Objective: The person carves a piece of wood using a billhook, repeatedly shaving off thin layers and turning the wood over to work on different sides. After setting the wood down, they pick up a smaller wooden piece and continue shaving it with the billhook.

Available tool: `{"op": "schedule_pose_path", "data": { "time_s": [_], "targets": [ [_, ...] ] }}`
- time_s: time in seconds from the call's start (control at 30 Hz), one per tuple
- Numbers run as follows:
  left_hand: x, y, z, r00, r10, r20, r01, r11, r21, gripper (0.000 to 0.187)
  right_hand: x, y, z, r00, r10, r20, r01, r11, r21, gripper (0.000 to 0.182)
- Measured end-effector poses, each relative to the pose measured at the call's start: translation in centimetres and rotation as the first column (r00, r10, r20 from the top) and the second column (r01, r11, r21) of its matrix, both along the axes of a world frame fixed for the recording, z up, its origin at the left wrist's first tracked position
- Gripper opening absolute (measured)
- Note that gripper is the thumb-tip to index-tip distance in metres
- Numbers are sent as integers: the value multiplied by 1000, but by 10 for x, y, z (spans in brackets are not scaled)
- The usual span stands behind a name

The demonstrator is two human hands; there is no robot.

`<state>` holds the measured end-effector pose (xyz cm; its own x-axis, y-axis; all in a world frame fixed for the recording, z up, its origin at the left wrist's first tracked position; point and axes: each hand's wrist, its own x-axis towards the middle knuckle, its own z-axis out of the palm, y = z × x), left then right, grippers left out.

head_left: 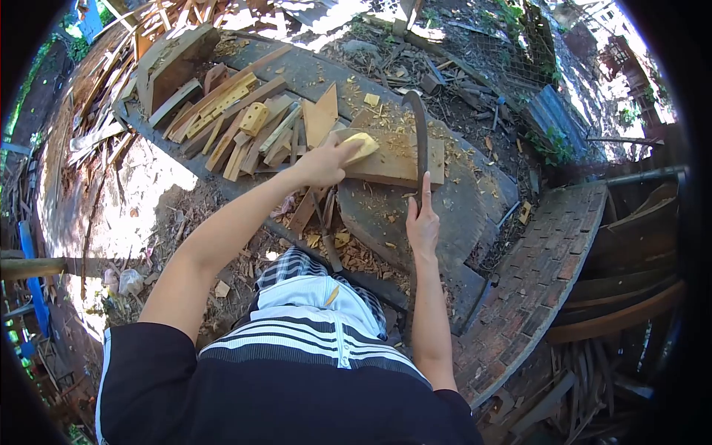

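Note:
My left hand (pixel 326 163) is closed around a small pale-yellow piece of wood (pixel 361 148), pressing it over a thick wooden block (pixel 397 165). In my right hand (pixel 424 226) is a machete (pixel 422 141) with a long dark blade, hooked at its far tip. The fingers wrap its lower end, index finger stretched along it, and the grip is mostly hidden. The blade stands upright in view, across the block's right part and to the right of the yellow piece. Wood chips (pixel 386 119) lie scattered over and around the block.
Several cut wood strips (pixel 230 122) are stacked at the left of the worktable (pixel 452 222). A wooden-handled tool (pixel 331 252) lies near my lap. A curved brick-patterned surface (pixel 541 267) stands at the right. Scrap wood and a wire fence (pixel 519 81) lie beyond.

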<state>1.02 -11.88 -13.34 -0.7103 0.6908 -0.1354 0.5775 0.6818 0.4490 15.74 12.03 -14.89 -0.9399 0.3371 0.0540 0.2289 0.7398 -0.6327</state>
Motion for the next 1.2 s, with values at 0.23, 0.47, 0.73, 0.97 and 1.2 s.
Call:
{"op": "schedule_pose_path", "data": {
  "time_s": [0.23,0.47,0.73,0.97,1.2],
  "targets": [
    [13,-19,37,-122,-354,927,-631,749,203,56,1,0,-7,1000,-5,-30,4,1000,-9,78],
    [24,-13,37,-145,-404,903,-784,604,144,47,2,0,-10,998,5,-57,-5,1000,6,80],
    [0,6,11,987,87,133,-114,971,208,69,2,0,-9,1000,-5,-13,5,1000,-18,79],
    [13,8,36,542,72,837,-454,864,220,64,4,1,-10,1000,-15,-13,15,1000,-8,79],
    [26,18,50,9,-25,1000,-756,654,23,59,1,-10,11,1000,13,3,-13,998,55,63]
  ]
}}
